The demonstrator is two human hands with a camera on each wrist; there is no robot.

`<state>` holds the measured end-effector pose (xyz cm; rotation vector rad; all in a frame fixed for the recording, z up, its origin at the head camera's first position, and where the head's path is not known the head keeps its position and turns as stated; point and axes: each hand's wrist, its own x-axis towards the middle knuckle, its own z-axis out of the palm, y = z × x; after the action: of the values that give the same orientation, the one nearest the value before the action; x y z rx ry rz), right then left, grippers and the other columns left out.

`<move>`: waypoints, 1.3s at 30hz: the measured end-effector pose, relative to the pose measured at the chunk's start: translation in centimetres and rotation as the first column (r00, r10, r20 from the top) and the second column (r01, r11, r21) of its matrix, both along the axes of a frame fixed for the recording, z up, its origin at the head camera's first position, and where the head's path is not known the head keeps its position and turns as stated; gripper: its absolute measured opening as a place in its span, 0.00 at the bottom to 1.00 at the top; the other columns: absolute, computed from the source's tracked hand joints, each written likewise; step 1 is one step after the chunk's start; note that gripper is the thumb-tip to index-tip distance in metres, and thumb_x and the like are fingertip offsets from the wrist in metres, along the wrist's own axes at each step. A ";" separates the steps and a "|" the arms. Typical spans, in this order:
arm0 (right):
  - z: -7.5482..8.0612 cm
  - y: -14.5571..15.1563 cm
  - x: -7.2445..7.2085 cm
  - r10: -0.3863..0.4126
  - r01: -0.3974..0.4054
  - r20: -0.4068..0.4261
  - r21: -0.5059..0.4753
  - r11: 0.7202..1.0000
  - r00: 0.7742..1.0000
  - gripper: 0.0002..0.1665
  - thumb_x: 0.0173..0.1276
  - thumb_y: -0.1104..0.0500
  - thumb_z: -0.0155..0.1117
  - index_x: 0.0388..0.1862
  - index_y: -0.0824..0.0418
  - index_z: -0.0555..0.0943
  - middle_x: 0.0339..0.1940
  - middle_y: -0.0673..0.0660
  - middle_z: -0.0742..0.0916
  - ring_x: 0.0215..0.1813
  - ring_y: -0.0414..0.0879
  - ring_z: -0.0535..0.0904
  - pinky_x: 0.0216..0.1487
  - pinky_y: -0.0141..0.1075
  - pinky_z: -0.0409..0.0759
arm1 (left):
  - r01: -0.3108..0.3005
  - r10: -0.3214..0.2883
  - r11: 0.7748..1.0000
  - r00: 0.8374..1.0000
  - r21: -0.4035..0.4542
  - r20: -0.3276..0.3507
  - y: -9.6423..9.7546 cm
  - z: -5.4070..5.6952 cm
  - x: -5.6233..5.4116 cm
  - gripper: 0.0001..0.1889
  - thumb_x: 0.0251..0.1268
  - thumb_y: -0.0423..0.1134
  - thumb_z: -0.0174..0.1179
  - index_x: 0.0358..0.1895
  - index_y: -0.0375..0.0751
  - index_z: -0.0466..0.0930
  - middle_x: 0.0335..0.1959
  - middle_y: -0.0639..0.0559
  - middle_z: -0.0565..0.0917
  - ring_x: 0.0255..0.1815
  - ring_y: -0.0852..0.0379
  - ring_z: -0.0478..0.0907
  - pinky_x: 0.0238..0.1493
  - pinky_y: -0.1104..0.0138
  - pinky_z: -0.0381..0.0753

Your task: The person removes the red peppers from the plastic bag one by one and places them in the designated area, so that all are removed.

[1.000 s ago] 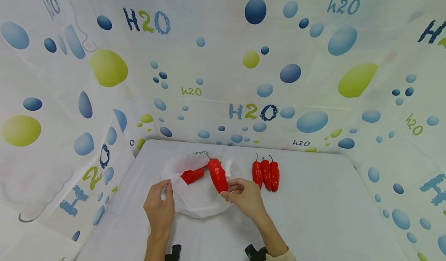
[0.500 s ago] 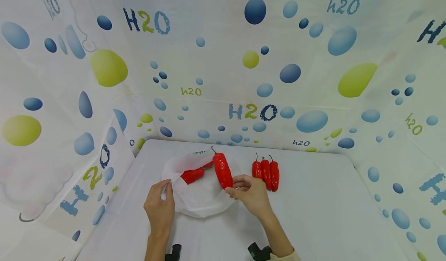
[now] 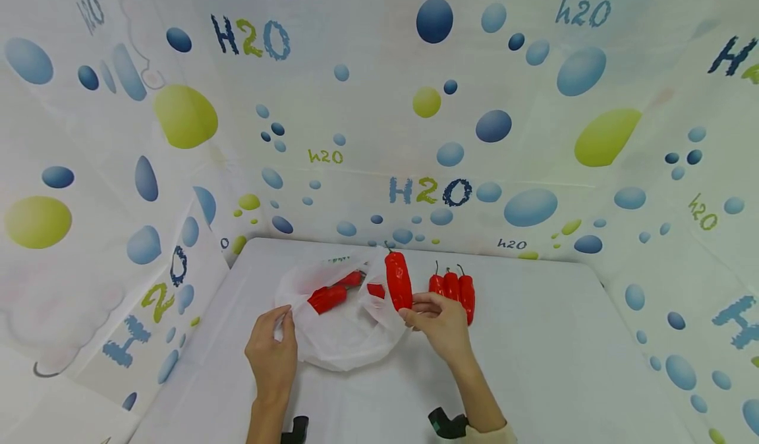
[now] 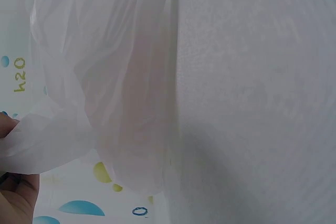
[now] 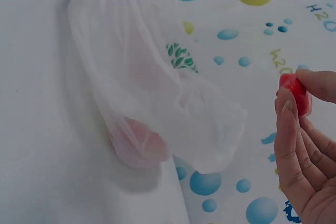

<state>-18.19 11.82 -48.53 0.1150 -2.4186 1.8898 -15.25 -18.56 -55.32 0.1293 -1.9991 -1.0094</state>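
Observation:
A white plastic bag (image 3: 344,355) lies with its mouth spread, and red chili peppers (image 3: 328,299) show inside it. My left hand (image 3: 271,345) pinches the bag's left rim between thumb and fingers; in the left wrist view, thin plastic (image 4: 121,77) fills much of the picture. Over the bag's right edge, my right hand (image 3: 441,322) holds one red chili pepper (image 3: 398,279) by its lower tip, stem pointing up and away. Only that pepper's tip (image 5: 297,93) shows in the right wrist view, gripped by thumb and fingers, with the bag (image 5: 131,72) to the left.
Several more red chili peppers (image 3: 467,296) lie side by side on the white table (image 3: 545,345), partly behind the right hand. A patterned backdrop (image 3: 367,101) with dots and lettering rises behind the table. Dark mounts (image 3: 447,424) sit by the wrists.
My right hand has carried its chili pepper right and slightly away from me, from over the bag's middle to its right edge. Another pepper now shows in the bag. The left hand stays put.

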 end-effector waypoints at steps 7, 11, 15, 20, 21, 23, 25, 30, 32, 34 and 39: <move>-1.1 0.7 -0.8 -0.071 0.071 -0.017 0.026 0.997 0.997 0.22 0.63 0.53 0.81 0.53 0.62 0.87 0.37 0.56 0.92 0.34 0.47 0.90 0.39 0.37 0.90 | 0.004 -0.004 1.000 1.000 0.003 0.000 0.0 -0.1 0.0 0.09 0.68 0.26 0.67 0.49 0.32 0.88 0.46 0.39 0.88 0.51 0.44 0.86 0.65 0.83 0.69; -1.7 1.0 -1.3 -0.102 0.102 0.003 0.045 0.994 0.995 0.23 0.63 0.54 0.81 0.54 0.63 0.87 0.37 0.57 0.92 0.34 0.47 0.90 0.39 0.37 0.89 | 0.005 -0.006 1.000 1.000 0.008 0.008 0.0 0.0 0.0 0.09 0.68 0.27 0.67 0.49 0.32 0.88 0.46 0.40 0.89 0.52 0.44 0.86 0.64 0.83 0.69; -2.5 1.2 -1.7 -0.131 0.131 0.011 0.058 0.990 0.991 0.24 0.64 0.54 0.81 0.54 0.65 0.87 0.38 0.58 0.92 0.35 0.48 0.91 0.39 0.36 0.89 | 0.001 -0.001 1.000 1.000 0.004 0.010 0.1 0.0 0.0 0.09 0.68 0.26 0.67 0.49 0.32 0.88 0.46 0.40 0.89 0.51 0.44 0.86 0.64 0.84 0.69; -3.4 1.3 -2.0 -0.182 0.180 0.006 0.097 0.979 0.983 0.22 0.64 0.54 0.80 0.51 0.65 0.87 0.36 0.58 0.91 0.34 0.48 0.90 0.39 0.37 0.90 | 0.002 -0.002 1.000 1.000 0.007 0.006 0.1 0.0 0.0 0.09 0.68 0.26 0.67 0.49 0.32 0.88 0.46 0.40 0.89 0.52 0.44 0.86 0.64 0.84 0.69; -3.5 1.3 -2.1 -0.191 0.190 0.002 0.107 0.976 0.982 0.21 0.64 0.55 0.80 0.50 0.66 0.87 0.35 0.58 0.91 0.33 0.48 0.90 0.39 0.38 0.90 | 0.003 -0.003 1.000 1.000 0.009 0.006 0.1 0.0 0.0 0.09 0.68 0.26 0.67 0.49 0.32 0.88 0.46 0.40 0.89 0.52 0.44 0.86 0.64 0.84 0.69; -3.8 1.3 -2.1 -0.209 0.208 0.001 0.127 0.970 0.978 0.20 0.64 0.55 0.80 0.49 0.65 0.87 0.34 0.57 0.91 0.32 0.47 0.90 0.38 0.38 0.90 | 0.004 -0.004 1.000 1.000 0.008 0.008 0.0 0.0 0.0 0.09 0.68 0.26 0.67 0.49 0.33 0.88 0.46 0.40 0.89 0.52 0.44 0.86 0.64 0.83 0.69; -4.2 1.4 -2.3 -0.224 0.222 -0.003 0.147 0.964 0.975 0.19 0.63 0.55 0.81 0.48 0.64 0.88 0.33 0.56 0.91 0.32 0.46 0.90 0.37 0.38 0.89 | 0.005 -0.005 1.000 1.000 0.007 0.009 0.0 0.0 0.0 0.09 0.68 0.26 0.67 0.49 0.32 0.88 0.46 0.40 0.89 0.52 0.44 0.86 0.64 0.83 0.69; -5.2 1.4 -2.6 -0.244 0.242 -0.015 0.201 0.949 0.970 0.19 0.63 0.54 0.81 0.47 0.64 0.88 0.32 0.55 0.91 0.30 0.44 0.89 0.35 0.37 0.89 | 0.008 -0.008 1.000 1.000 0.006 0.000 0.0 0.0 0.0 0.09 0.68 0.26 0.67 0.49 0.32 0.88 0.46 0.40 0.89 0.51 0.44 0.86 0.64 0.83 0.69; -5.6 1.5 -2.7 -0.246 0.243 -0.015 0.217 0.945 0.969 0.19 0.63 0.54 0.81 0.47 0.64 0.88 0.32 0.55 0.91 0.30 0.44 0.89 0.35 0.37 0.89 | 0.009 -0.009 1.000 1.000 0.005 -0.003 0.0 0.0 -0.1 0.09 0.68 0.26 0.67 0.49 0.32 0.88 0.46 0.40 0.89 0.51 0.44 0.86 0.64 0.83 0.69; -6.0 1.5 -2.8 -0.246 0.243 -0.013 0.225 0.944 0.969 0.19 0.63 0.54 0.81 0.47 0.64 0.88 0.31 0.54 0.91 0.29 0.44 0.88 0.34 0.38 0.88 | 0.008 -0.008 1.000 1.000 0.005 -0.002 0.0 -0.1 -0.1 0.09 0.68 0.27 0.67 0.49 0.32 0.88 0.46 0.40 0.89 0.51 0.44 0.86 0.64 0.83 0.69; -6.8 1.6 -3.1 -0.240 0.237 -0.018 0.242 0.941 0.971 0.18 0.62 0.55 0.81 0.45 0.65 0.88 0.29 0.54 0.90 0.28 0.43 0.88 0.32 0.37 0.88 | 0.007 -0.007 1.000 1.000 0.008 0.004 0.0 -0.2 -0.1 0.09 0.69 0.27 0.67 0.49 0.32 0.88 0.46 0.40 0.89 0.52 0.44 0.86 0.64 0.83 0.69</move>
<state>-21.27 13.44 -55.34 -0.1704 -2.5276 1.4950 -15.37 -18.55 -55.56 0.1292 -2.0009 -1.0223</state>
